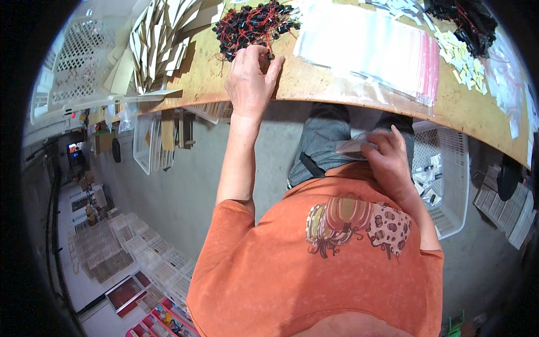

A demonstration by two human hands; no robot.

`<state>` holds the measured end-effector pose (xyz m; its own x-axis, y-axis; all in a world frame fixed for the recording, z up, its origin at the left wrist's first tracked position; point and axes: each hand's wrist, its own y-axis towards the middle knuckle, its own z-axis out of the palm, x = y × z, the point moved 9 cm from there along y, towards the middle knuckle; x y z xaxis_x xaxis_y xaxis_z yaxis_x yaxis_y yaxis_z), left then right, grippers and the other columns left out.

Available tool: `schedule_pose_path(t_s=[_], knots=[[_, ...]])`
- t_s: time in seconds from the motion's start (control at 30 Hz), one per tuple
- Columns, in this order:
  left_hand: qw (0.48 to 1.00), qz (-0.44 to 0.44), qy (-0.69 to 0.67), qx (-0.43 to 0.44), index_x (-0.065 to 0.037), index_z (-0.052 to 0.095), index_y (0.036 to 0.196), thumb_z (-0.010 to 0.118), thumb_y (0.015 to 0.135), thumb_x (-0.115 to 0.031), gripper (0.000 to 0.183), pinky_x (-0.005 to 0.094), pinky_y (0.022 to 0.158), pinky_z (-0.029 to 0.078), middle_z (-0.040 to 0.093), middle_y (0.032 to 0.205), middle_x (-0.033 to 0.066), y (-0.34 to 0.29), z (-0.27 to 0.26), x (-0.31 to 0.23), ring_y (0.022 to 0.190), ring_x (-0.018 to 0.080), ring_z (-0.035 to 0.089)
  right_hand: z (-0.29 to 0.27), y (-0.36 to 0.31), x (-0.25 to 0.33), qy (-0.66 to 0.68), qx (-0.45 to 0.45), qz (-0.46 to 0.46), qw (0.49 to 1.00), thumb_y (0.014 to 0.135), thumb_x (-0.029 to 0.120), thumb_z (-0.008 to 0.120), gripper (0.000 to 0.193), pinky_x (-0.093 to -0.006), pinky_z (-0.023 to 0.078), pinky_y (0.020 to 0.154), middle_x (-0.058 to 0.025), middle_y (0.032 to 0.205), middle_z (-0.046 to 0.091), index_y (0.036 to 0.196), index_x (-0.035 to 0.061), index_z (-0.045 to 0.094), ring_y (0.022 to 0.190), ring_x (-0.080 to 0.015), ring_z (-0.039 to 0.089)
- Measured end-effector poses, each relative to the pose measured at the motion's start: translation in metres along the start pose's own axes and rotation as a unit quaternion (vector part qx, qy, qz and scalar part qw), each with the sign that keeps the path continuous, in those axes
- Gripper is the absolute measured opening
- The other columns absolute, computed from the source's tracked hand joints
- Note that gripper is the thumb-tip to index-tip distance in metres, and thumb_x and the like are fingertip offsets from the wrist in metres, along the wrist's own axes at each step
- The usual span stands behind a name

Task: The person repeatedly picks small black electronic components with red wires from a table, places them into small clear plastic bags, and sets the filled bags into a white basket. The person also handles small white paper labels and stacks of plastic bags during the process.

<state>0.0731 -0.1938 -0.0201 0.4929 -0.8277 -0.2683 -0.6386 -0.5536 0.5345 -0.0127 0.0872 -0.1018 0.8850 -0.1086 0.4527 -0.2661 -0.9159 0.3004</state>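
Wired parts (pixel 247 31) lie just beyond left hand (pixel 250 78), curled, can't tell if gripping; right hand (pixel 388 160), farther, holds clear bag (pixel 350 147).

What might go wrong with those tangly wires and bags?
The black parts with red wires lie tangled, so the left hand at their near edge might pull up extras. The clear plastic bag in the right hand is away from the table, so it might fall if the grip slips. The stacked clear bags lie near the table's edge and could slide off.
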Motion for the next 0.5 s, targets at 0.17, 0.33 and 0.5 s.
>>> schedule_pose_path(t_s=[0.17,0.33,0.5], knots=[[0.999,-0.020,-0.018,0.025,-0.013,0.068,0.100,0.079,0.086,-0.021,0.019,0.0398,0.068,0.055,0.067,0.089,0.0067,-0.004,0.011,0.009,0.081,0.0270,0.068,0.001,-0.002,-0.004,0.003,0.018,-0.001,1.000,0.080,0.009,0.066,0.016,-0.0591,0.038,0.114,-0.0087,0.107,0.068,0.095,0.0086,0.072,0.115,-0.0280,0.063],[0.995,-0.033,-0.072,0.055,-0.013,0.069,0.102,0.075,0.088,-0.015,0.015,0.0377,0.067,0.056,0.068,0.091,0.0069,-0.013,0.005,0.007,0.075,0.0253,0.070,-0.002,0.005,-0.004,0.012,0.017,0.002,1.000,0.082,0.009,0.065,0.015,-0.0584,0.038,0.115,-0.0110,0.113,0.068,0.095,0.0067,0.071,0.119,-0.0293,0.061],[0.958,-0.136,-0.248,0.054,-0.007,0.063,0.114,0.072,0.087,-0.001,0.029,0.0226,0.060,0.047,0.068,0.088,-0.0002,-0.035,0.001,0.023,0.063,0.0040,0.056,-0.005,0.011,0.004,0.035,0.015,-0.007,0.999,0.082,0.008,0.064,0.012,-0.0570,0.038,0.116,-0.0126,0.121,0.067,0.093,0.0054,0.070,0.123,-0.0301,0.060]])
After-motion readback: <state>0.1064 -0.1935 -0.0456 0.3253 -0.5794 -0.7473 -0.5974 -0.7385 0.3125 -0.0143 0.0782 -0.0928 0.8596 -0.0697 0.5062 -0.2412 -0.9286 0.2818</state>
